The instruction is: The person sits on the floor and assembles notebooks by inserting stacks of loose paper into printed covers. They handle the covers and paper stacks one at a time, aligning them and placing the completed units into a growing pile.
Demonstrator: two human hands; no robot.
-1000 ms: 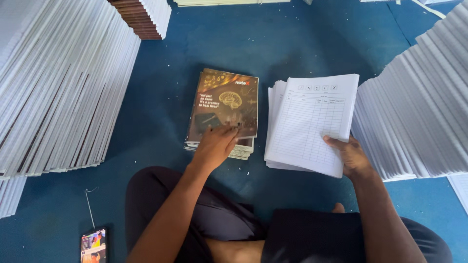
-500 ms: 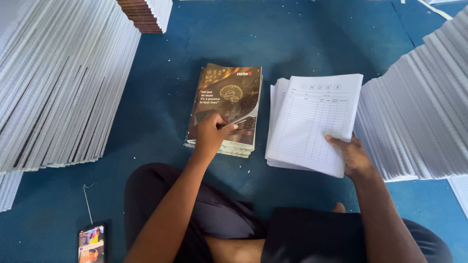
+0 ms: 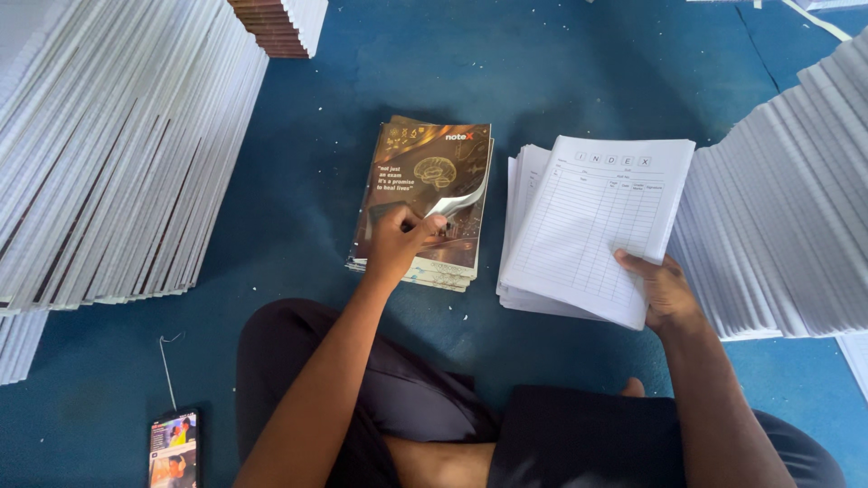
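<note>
**Two hands at work among stacks of paper on a blue floor**

At the left edge of the blue floor (image 3: 561, 63) lies a large fanned row of white paper blocks (image 3: 108, 154). Near the top, just right of it, stands a short stack with brown covers (image 3: 280, 25). In the bottom left corner lies a phone (image 3: 174, 449) with its screen lit, and a thin cable runs up from it.

In the middle of the floor is a small pile of dark brown covers (image 3: 425, 163) with a drawing of a brain on the top one. The left hand (image 3: 393, 239) rests on the lower part of this pile. Its fingers are closed on the top cover, pinching it so that the right side of the sheet curls upward and shows a pale underside.

Just right of this pile, close but apart from it, lies a stack of white ruled sheets (image 3: 520, 181). The right hand (image 3: 665, 289) grips a bundle of pages (image 3: 597, 221) by its lower right corner; the top page has a printed table with lines. The bundle sits tilted over the white stack.

Along the right edge of the floor lies another fanned row of white blocks (image 3: 787, 208). At the bottom the person's legs in dark cloth are folded
</note>
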